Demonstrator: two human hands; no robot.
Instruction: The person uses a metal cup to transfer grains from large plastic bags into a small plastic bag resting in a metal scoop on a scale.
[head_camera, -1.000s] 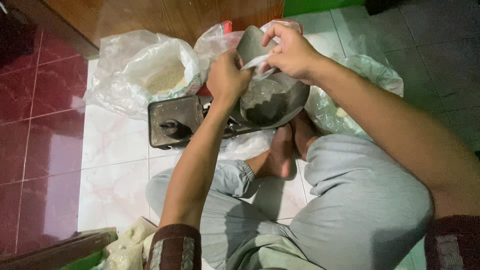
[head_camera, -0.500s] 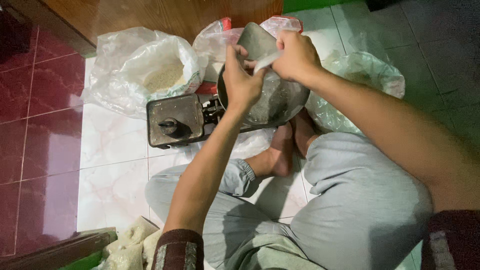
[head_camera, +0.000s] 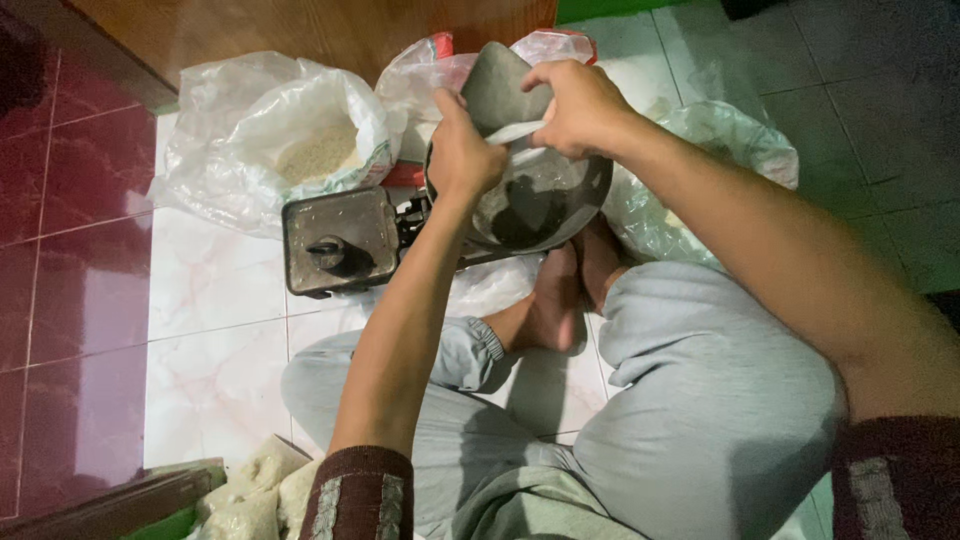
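Left hand and right hand grip the metal scoop pan, sacks crowding its edges.

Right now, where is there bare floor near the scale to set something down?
Bare white tile lies left of the dark metal balance scale, below the clear plastic sack of grain. Crowded: around the round metal pan, where the left hand, right hand and more bags press in.

Open sack of grain left of scale pan, weight platform between them.
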